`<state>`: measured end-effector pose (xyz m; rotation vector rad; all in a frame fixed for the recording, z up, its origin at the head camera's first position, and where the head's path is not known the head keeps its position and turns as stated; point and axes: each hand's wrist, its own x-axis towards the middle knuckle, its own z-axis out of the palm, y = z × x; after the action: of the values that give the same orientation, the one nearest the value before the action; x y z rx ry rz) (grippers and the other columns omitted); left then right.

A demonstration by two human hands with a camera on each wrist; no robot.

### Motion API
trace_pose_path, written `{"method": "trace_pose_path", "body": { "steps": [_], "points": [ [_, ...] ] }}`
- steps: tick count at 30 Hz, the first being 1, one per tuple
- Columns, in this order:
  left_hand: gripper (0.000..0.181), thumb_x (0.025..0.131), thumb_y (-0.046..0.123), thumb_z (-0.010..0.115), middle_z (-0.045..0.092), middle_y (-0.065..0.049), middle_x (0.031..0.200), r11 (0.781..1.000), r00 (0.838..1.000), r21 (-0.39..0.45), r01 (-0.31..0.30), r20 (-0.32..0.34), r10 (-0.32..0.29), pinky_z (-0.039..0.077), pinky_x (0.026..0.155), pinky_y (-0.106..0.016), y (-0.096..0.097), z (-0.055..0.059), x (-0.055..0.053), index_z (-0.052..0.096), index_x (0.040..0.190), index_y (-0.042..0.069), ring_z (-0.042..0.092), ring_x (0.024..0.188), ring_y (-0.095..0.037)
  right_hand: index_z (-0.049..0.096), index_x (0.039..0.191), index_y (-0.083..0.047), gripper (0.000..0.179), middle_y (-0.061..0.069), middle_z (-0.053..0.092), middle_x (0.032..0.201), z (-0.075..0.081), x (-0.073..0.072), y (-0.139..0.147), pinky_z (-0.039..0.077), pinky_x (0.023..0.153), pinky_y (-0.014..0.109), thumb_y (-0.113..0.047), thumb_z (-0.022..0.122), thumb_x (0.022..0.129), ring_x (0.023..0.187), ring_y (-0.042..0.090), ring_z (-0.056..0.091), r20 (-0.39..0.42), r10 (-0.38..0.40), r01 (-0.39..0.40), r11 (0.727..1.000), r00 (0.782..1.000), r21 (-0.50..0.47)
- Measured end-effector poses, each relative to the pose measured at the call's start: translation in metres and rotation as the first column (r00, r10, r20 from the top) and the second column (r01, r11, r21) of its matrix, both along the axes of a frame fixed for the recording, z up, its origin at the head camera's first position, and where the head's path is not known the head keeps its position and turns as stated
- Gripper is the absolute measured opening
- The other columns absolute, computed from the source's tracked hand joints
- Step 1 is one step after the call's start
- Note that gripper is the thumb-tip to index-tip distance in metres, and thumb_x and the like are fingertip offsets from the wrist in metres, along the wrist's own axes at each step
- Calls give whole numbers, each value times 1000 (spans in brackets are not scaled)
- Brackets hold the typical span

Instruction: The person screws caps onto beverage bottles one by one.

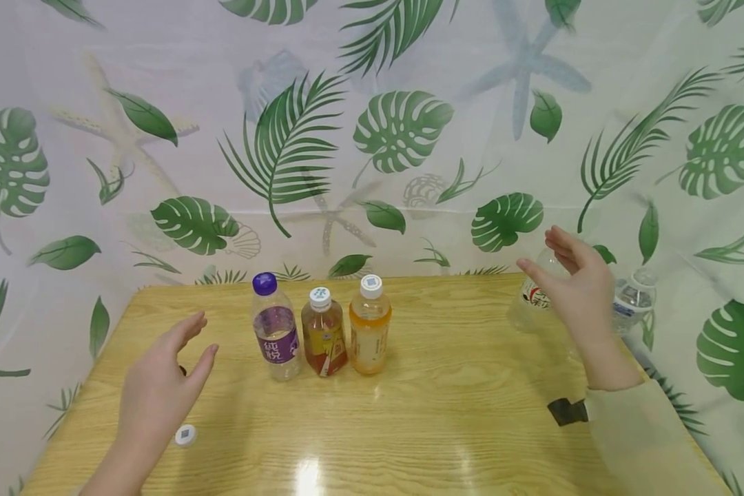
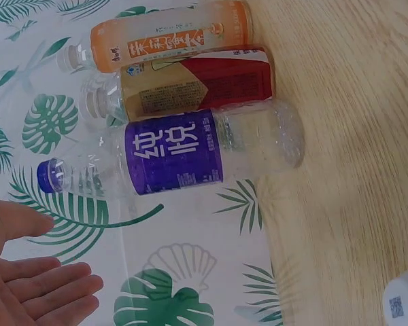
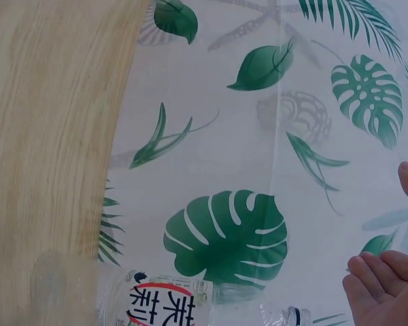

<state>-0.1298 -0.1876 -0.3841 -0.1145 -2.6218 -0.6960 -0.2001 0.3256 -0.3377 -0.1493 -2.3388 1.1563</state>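
My left hand [image 1: 161,386] hovers over the left side of the table, fingers loosely bent and holding nothing. Nearest to it stands a clear bottle with a purple label and purple cap [image 1: 276,337], apart from the fingers. Beside that are a tea bottle with a yellow and red label [image 1: 324,341] and an orange-labelled drink bottle [image 1: 370,337], both white-capped. My right hand [image 1: 576,296] is raised, thumb and fingers apart around nothing. Partly behind it is a clear bottle with a white label and red arc [image 3: 162,305]; in the right wrist view, hand and bottle do not touch.
A second clear bottle with a blue label [image 1: 634,303] stands at the right, partly behind the right hand. A loose white cap [image 1: 185,435] lies near the left wrist. A black flat piece [image 1: 566,412] lies by the right sleeve. Leaf-printed cloth [image 1: 409,234] hangs behind the table.
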Motion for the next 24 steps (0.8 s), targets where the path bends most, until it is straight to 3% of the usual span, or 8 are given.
{"method": "trace_pose_path", "body": {
  "steps": [1, 5, 8, 11, 13, 16, 20, 24],
  "points": [
    [52, 96, 12, 77, 72, -23, 134, 1000, 1000, 3, -3, 8, 3, 36, 42, -25, -2, 0, -1, 60, 144, 0, 70, 68, -33, 54, 155, -10, 69, 14, 62, 152, 1, -1, 1, 47, 115, 15, -18, 84, 93, 140, 27, 60, -7, -11, 11, 1000, 1000, -2],
    [51, 96, 11, 76, 72, -24, 133, 1000, 1000, 10, -14, 2, 14, 33, 40, -25, -8, -1, -4, 60, 143, -1, 73, 103, -49, 56, 154, -10, 69, 13, 62, 152, 3, -3, 8, 46, 116, 16, -16, 85, 91, 138, 19, 60, -47, -51, 50, 999, 998, -16],
    [50, 96, 11, 76, 72, -25, 132, 1000, 1000, 4, -26, 3, 26, 30, 39, -27, -13, -4, -8, 61, 142, -2, 74, 90, -47, 56, 153, -9, 69, 13, 61, 153, 2, -5, 12, 46, 117, 16, -16, 85, 91, 137, 17, 60, -74, -81, 79, 996, 994, -28],
    [50, 96, 12, 76, 72, -26, 131, 999, 999, -6, -35, 5, 35, 31, 39, -27, -19, -9, -13, 61, 141, -3, 73, 89, -47, 55, 154, -9, 70, 14, 60, 153, 0, -6, 16, 46, 117, 16, -17, 85, 91, 140, 20, 58, -100, -115, 113, 993, 988, -25],
    [50, 97, 12, 75, 72, -27, 131, 999, 999, -10, -41, 17, 41, 34, 41, -27, -23, -13, -17, 60, 142, -4, 73, 95, -49, 53, 155, -9, 72, 15, 59, 154, -1, -7, 19, 45, 118, 17, -19, 85, 92, 142, 25, 56, -110, -127, 125, 992, 986, -26],
    [52, 98, 13, 73, 70, -28, 133, 999, 997, -9, -50, 52, 50, 36, 41, -28, -30, -20, -22, 57, 143, -6, 71, 76, -44, 48, 158, -8, 77, 15, 54, 158, -2, -8, 21, 42, 123, 23, -21, 84, 92, 146, 31, 52, -97, -132, 130, 991, 987, -26],
    [56, 98, 15, 73, 68, -31, 135, 996, 993, -43, -80, 86, 83, 45, 46, -35, -41, -32, -29, 54, 145, -9, 68, 73, -45, 38, 164, -8, 84, 12, 45, 165, -3, -8, 23, 37, 130, 36, -24, 82, 94, 152, 31, 44, -31, -141, 140, 990, 990, -18],
    [62, 98, 17, 73, 64, -35, 137, 991, 984, -83, -106, 133, 117, 60, 67, -53, -51, -46, -37, 49, 148, -12, 68, 106, -55, 28, 168, -8, 90, 13, 37, 169, -9, -10, 27, 32, 132, 45, -26, 80, 96, 157, 32, 37, 16, -153, 153, 988, 988, -10]
  ]
}}
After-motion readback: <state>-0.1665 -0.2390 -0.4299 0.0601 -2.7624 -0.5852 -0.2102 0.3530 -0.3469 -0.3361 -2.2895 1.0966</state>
